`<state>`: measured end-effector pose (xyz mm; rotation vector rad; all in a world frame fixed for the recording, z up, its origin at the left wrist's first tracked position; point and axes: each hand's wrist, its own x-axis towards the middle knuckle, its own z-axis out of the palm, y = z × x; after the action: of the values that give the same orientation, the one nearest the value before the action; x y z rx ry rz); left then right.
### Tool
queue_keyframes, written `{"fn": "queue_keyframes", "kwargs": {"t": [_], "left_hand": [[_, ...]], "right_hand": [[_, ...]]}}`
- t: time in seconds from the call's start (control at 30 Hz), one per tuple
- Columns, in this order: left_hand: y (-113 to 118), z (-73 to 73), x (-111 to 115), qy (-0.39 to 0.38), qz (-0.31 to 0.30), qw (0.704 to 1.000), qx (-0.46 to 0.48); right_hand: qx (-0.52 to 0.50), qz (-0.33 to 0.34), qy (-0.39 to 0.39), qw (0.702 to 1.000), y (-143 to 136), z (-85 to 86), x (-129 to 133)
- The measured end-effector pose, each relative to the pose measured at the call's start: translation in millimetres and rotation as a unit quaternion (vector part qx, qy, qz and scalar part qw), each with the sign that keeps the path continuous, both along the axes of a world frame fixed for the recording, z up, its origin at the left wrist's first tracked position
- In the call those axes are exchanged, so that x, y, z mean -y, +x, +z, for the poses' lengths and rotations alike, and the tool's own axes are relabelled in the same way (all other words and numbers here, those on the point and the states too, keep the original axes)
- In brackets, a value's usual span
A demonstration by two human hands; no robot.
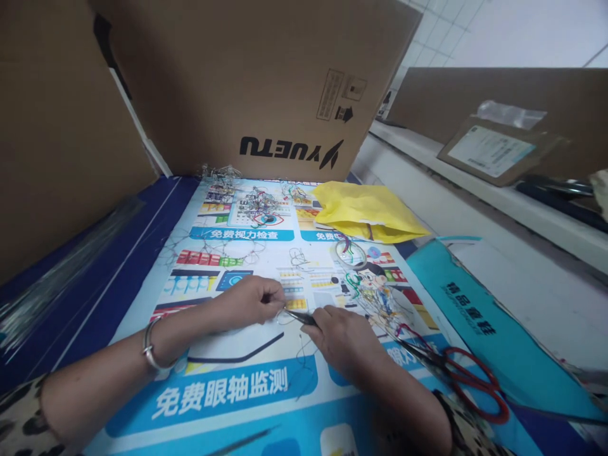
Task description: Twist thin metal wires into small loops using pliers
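Across the poster (237, 415), wires (259, 201) lie loose, apparently unfinished. Left hand (249, 301) pinches one wire (280, 314); right hand (344, 335) grips pliers (301, 317), mid-work.

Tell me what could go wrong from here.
The pliers in the right hand point at the left hand, so a slip might nip or poke its fingers. The scissors lie close beside the right forearm, which could brush the blades. Loose wire lies just below the hands and might snag or tangle with what they hold.
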<state>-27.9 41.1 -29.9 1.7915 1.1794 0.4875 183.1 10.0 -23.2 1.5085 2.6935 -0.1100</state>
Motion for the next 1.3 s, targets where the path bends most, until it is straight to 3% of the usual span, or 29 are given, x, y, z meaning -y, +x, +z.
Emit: {"fn": "queue_keyframes", "kwargs": {"t": [0.17, 0.37, 0.6, 1.0, 1.3], "left_hand": [[-1.1, -2.5, -3.9, 0.010, 0.031, 0.999, -0.014], [0.5, -5.4, -2.5, 0.066, 0.003, 0.995, -0.069], [1.0, -12.5, -1.1, 0.114, 0.005, 0.991, -0.074], [2.2, -13.8, -1.1, 0.151, 0.000, 0.987, -0.058], [0.4, -15.9, -2.9, 0.146, -0.006, 0.988, -0.050]], "right_hand": [[-0.012, -0.027, 0.032, 0.999, 11.5, 10.2, -8.4], [0.034, -0.063, 0.107, 0.992, 18.9, 13.1, -32.2], [0.097, -0.058, 0.151, 0.982, 1.0, 2.6, -50.4], [0.127, -0.051, 0.165, 0.977, -24.8, 5.6, -94.3], [0.141, -0.074, 0.158, 0.975, -2.2, 12.4, -72.9]]}}
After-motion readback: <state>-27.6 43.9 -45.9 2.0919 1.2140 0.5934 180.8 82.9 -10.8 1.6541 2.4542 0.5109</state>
